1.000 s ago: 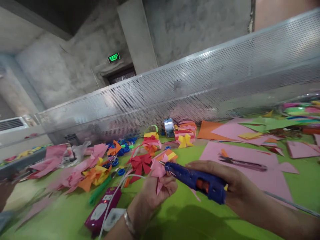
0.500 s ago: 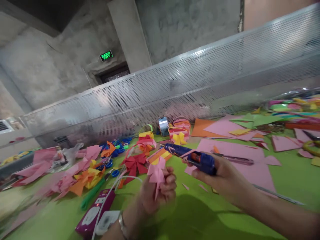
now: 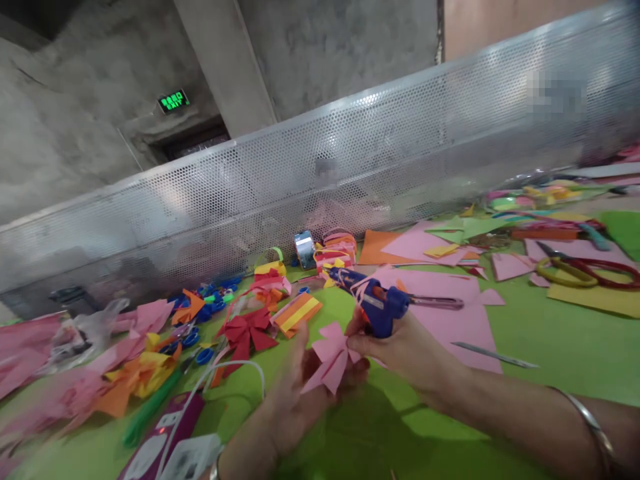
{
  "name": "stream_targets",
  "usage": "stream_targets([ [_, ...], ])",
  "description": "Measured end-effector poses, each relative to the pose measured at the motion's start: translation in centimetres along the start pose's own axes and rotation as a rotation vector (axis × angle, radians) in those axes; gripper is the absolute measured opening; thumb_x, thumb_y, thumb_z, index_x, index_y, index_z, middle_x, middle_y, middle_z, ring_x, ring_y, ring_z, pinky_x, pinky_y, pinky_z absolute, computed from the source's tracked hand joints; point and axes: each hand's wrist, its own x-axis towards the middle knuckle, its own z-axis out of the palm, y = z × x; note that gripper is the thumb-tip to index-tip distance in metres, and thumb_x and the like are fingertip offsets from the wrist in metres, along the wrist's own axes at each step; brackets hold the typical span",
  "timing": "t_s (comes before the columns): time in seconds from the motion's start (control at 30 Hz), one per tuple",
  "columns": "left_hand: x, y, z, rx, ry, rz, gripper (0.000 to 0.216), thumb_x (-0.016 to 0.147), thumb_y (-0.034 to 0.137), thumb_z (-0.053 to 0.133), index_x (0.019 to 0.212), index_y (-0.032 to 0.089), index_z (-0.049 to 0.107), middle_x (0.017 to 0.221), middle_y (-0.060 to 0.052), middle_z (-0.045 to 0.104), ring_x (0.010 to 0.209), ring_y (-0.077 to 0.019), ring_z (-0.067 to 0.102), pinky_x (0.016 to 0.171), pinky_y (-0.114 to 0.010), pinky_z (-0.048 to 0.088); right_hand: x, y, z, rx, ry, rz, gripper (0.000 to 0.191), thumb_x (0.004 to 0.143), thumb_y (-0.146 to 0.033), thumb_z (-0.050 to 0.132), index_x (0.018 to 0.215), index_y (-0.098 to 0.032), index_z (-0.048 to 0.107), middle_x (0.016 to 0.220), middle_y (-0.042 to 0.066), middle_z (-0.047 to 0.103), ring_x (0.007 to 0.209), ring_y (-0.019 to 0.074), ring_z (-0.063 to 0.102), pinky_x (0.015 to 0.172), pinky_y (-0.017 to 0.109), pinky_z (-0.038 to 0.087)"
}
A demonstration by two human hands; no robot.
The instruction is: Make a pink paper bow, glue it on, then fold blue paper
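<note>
My left hand [image 3: 295, 393] is closed around a small pink paper bow [image 3: 331, 357], held just above the green table [image 3: 540, 347]. My right hand [image 3: 400, 347] grips a blue glue gun [image 3: 373, 301] whose nozzle points away to the upper left. The fingertips of that hand also touch the right side of the pink bow. The left hand is blurred by motion.
A red paper bow [image 3: 245, 331], striped paper pieces [image 3: 296, 313] and pink and orange bows [image 3: 125, 367] lie to the left. A purple power strip [image 3: 160, 443] with a white cable sits at the lower left. Pink sheets [image 3: 450, 313], a cutter [image 3: 435, 302] and scissors [image 3: 585, 270] lie to the right, before a perforated metal wall [image 3: 400, 160].
The glue gun has swung up and away from the pink bow. My right hand moved left until its fingers reached the bow. The view has panned to the right.
</note>
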Motion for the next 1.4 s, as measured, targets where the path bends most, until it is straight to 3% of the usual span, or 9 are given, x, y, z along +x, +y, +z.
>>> stream_targets([
  [0.1, -0.5, 0.5, 0.3, 0.226, 0.128, 0.233, 0.055, 0.065, 0.064, 0.06, 0.084, 0.014, 0.071, 0.085, -0.01, 0.07, 0.082, -0.0221, 0.061, 0.075, -0.031, 0.043, 0.3, 0.3, -0.3, 0.042, 0.049, -0.021, 0.015, 0.058, -0.022, 0.066, 0.065, -0.019, 0.053, 0.06, -0.005, 0.057, 0.059, 0.0126, 0.052, 0.059, 0.027, 0.042],
  [0.23, -0.3, 0.4, 0.3, 0.58, 0.228, 0.359, 0.026, 0.065, 0.041, 0.07, 0.071, 0.015, 0.071, 0.069, -0.003, 0.068, 0.068, -0.0168, 0.057, 0.068, -0.027, 0.041, 0.3, 1.0, -0.4, -0.015, 0.019, -0.02, 0.017, 0.06, -0.026, 0.068, 0.068, -0.018, 0.055, 0.061, -0.004, 0.056, 0.059, 0.0125, 0.05, 0.06, 0.027, 0.04],
  [0.4, 0.3, 0.1, -0.1, 0.594, 0.397, 0.415, 0.022, 0.068, 0.038, 0.065, 0.063, 0.016, 0.069, 0.058, 0.001, 0.063, 0.057, -0.0124, 0.05, 0.059, -0.024, 0.038, 0.3, 1.5, -0.2, -0.025, 0.021, 0.033, 0.027, 0.061, -0.032, 0.07, 0.08, -0.017, 0.058, 0.075, 0.002, 0.063, 0.07, 0.0161, 0.056, 0.066, 0.029, 0.044],
  [0.57, 0.5, -0.3, 0.3, 0.531, 0.318, 0.43, 0.024, 0.065, 0.037, 0.069, 0.076, 0.017, 0.074, 0.07, -0.002, 0.068, 0.071, -0.0172, 0.056, 0.068, -0.026, 0.041, 0.4, 1.8, 0.3, -0.084, 0.073, 0.039, 0.031, 0.058, -0.023, 0.071, 0.082, -0.018, 0.053, 0.068, -0.001, 0.06, 0.062, 0.0141, 0.054, 0.058, 0.026, 0.043],
  [0.7, 0.6, -0.7, 0.4, 0.522, 0.317, 0.396, 0.025, 0.063, 0.039, 0.072, 0.069, 0.016, 0.073, 0.062, 0.0, 0.064, 0.06, -0.0126, 0.051, 0.06, -0.023, 0.037, 0.3, 1.9, 0.5, -0.178, 0.102, 0.029, 0.029, 0.058, -0.017, 0.07, 0.082, -0.018, 0.053, 0.064, -0.004, 0.054, 0.059, 0.0116, 0.049, 0.055, 0.024, 0.04],
  [0.8, 0.5, -0.7, 0.2, 0.468, 0.294, 0.337, 0.027, 0.062, 0.04, 0.073, 0.07, 0.015, 0.072, 0.06, 0.001, 0.061, 0.056, -0.0109, 0.049, 0.057, -0.023, 0.036, 0.3, 1.9, 0.3, -0.146, 0.042, 0.088, 0.023, 0.06, -0.016, 0.068, 0.079, -0.017, 0.055, 0.062, -0.004, 0.055, 0.056, 0.0107, 0.047, 0.053, 0.023, 0.038],
  [1.07, 0.6, -0.5, 0.0, 0.319, 0.289, 0.286, 0.024, 0.059, 0.032, 0.075, 0.073, 0.014, 0.068, 0.064, -0.002, 0.064, 0.058, -0.0122, 0.055, 0.057, -0.025, 0.042, 0.2, 1.9, -0.1, -0.051, -0.088, 0.084, 0.017, 0.061, -0.019, 0.067, 0.075, -0.015, 0.058, 0.066, -0.001, 0.06, 0.061, 0.0127, 0.052, 0.058, 0.025, 0.041],
  [1.27, 0.3, -0.2, 0.3, 0.309, 0.328, 0.318, 0.024, 0.058, 0.027, 0.075, 0.078, 0.014, 0.069, 0.071, -0.002, 0.066, 0.058, -0.01, 0.053, 0.055, -0.022, 0.039, 0.3, 1.9, -0.2, -0.149, -0.02, 0.047, 0.023, 0.062, -0.026, 0.069, 0.079, -0.016, 0.057, 0.068, -0.001, 0.061, 0.064, 0.0143, 0.055, 0.062, 0.027, 0.043],
  [1.4, 0.3, -0.2, 0.2, 0.355, 0.338, 0.367, 0.02, 0.056, 0.022, 0.077, 0.073, 0.014, 0.071, 0.061, 0.0, 0.063, 0.054, -0.0082, 0.048, 0.052, -0.021, 0.035, 0.4, 2.2, 0.0, -0.104, -0.039, 0.041, 0.026, 0.059, -0.023, 0.069, 0.08, -0.016, 0.056, 0.075, 0.001, 0.063, 0.071, 0.016, 0.058, 0.066, 0.027, 0.044],
])
